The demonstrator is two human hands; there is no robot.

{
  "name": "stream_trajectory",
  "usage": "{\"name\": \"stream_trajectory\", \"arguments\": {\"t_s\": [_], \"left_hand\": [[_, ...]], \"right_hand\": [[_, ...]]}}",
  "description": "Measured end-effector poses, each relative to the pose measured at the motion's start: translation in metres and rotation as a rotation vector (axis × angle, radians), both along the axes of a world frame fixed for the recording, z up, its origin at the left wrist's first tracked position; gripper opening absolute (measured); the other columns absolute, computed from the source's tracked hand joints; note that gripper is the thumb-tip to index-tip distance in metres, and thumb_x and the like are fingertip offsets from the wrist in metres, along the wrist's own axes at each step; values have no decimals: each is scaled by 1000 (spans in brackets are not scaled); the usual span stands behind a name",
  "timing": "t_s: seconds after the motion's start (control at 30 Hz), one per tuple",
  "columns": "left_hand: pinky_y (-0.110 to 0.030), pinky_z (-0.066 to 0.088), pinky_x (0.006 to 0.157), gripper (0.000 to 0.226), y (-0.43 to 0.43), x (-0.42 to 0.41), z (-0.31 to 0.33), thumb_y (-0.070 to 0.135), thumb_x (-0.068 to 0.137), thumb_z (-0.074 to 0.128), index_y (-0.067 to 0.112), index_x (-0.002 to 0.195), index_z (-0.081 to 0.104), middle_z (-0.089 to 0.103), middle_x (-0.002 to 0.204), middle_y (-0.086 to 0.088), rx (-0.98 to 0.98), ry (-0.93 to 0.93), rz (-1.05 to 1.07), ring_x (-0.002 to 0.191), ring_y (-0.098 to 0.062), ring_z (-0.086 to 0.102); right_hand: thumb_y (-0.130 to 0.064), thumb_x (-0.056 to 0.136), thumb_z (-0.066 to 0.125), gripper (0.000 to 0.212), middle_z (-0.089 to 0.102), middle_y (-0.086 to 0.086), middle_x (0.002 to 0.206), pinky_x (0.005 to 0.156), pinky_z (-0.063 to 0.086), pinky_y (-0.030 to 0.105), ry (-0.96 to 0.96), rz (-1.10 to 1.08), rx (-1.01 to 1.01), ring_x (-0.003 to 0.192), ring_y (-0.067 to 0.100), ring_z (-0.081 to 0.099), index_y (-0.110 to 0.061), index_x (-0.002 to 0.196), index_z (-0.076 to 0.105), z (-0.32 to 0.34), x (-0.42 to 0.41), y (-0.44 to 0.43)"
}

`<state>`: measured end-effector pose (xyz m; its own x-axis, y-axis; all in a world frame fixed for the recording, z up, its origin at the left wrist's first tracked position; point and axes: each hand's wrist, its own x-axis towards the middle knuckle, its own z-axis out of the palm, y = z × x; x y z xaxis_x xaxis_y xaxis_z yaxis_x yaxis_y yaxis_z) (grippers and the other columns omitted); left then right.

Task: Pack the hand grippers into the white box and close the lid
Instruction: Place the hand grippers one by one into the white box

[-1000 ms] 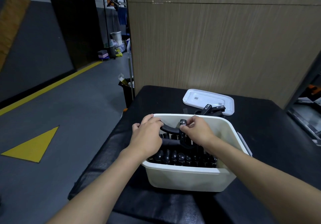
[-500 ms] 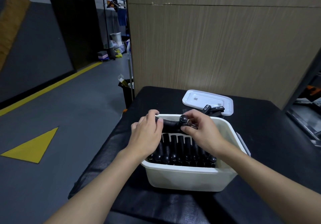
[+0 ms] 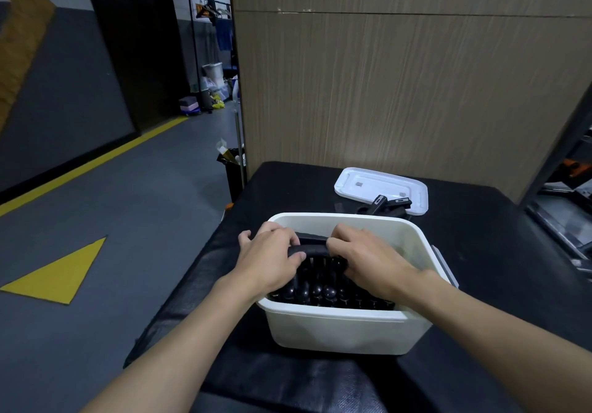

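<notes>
Left hand (image 3: 269, 259) and right hand (image 3: 371, 260) gripping hand gripper (image 3: 312, 248), white box (image 3: 336, 329) seemingly packed with grippers (image 3: 320, 291)

box (image 3: 336, 332): white plastic, smooth, half-matt | lid (image 3: 381, 188) at 12 o'clock: same plastic | hand grippers (image 3: 320, 291): black, glossy knobs | table (image 3: 288, 377): black, leather-like, creased | wall (image 3: 400, 76): wood-grain, matt

We were in what looked like a gym or industrial hall: grey floor (image 3: 134, 227) painted with a yellow line (image 3: 96, 162) and a yellow triangle (image 3: 61, 275), a black padded bench (image 3: 288, 377), a wood-panel partition (image 3: 384, 92) at its far edge, a clothes rack (image 3: 208, 7) in the back.
</notes>
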<state>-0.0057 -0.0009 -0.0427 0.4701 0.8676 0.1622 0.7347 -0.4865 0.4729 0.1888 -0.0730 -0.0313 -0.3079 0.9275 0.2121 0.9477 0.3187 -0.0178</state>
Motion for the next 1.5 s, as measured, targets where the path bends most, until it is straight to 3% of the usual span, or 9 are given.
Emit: {"name": "stream_trajectory", "arguments": {"t_s": [0.17,0.3,0.47,0.67,0.9,1.1,1.33,1.43,1.5], "left_hand": [[-48,9,118,14,2,1,-3,41,89,67,34,98,61,47,119,13,16,52,5,115,-4,46],[-51,13,116,14,2,2,-5,40,87,71,31,96,65,50,113,13,56,84,-2,119,-5,42],[-54,18,114,41,3,3,-4,38,84,70,30,123,57,41,125,14,124,202,-42,125,-8,40],[-56,18,113,54,3,5,-3,44,86,67,32,134,47,47,132,13,151,269,-62,133,-9,35],[-38,25,108,30,-2,3,2,37,92,53,34,121,57,55,113,22,311,-127,-122,112,-1,46],[-16,46,74,43,-13,2,18,44,79,76,33,117,59,54,99,13,31,-449,-269,84,-4,54],[-29,55,70,10,-16,9,30,20,86,74,19,96,72,68,82,7,103,-641,-97,74,-7,65],[-35,59,71,6,-19,11,32,23,90,69,21,96,71,72,78,3,0,-723,-45,73,-11,71],[-33,60,73,6,-20,12,32,20,93,66,18,96,70,74,76,-1,-88,-800,-13,72,-12,73]], "right_hand": [[-5,83,52,37,48,-1,115,66,17,24,-13,-80,-74,85,21,44,-20,116,51,-4,1,0],[-15,84,55,40,50,-3,116,85,33,29,28,-178,-113,94,24,53,-24,122,49,-10,5,5],[-18,81,57,39,62,-12,112,86,30,32,30,-160,-76,110,12,51,-29,119,50,-17,10,8],[0,77,59,24,52,-10,92,82,41,32,236,-80,-30,94,16,49,-20,89,55,-11,15,7],[14,71,59,27,54,-2,80,72,39,21,240,118,138,84,13,44,-12,67,53,12,6,6],[10,74,68,23,62,3,82,77,44,28,266,209,250,95,21,52,-9,71,56,49,-16,8],[12,81,61,17,63,7,103,90,43,26,305,231,387,109,25,54,-3,90,60,62,-29,15],[14,79,57,40,54,7,128,96,39,16,402,139,437,118,19,52,-3,115,58,62,-26,7],[3,82,63,49,51,2,129,99,41,24,489,12,455,119,17,49,-9,128,51,57,-24,0]]}}
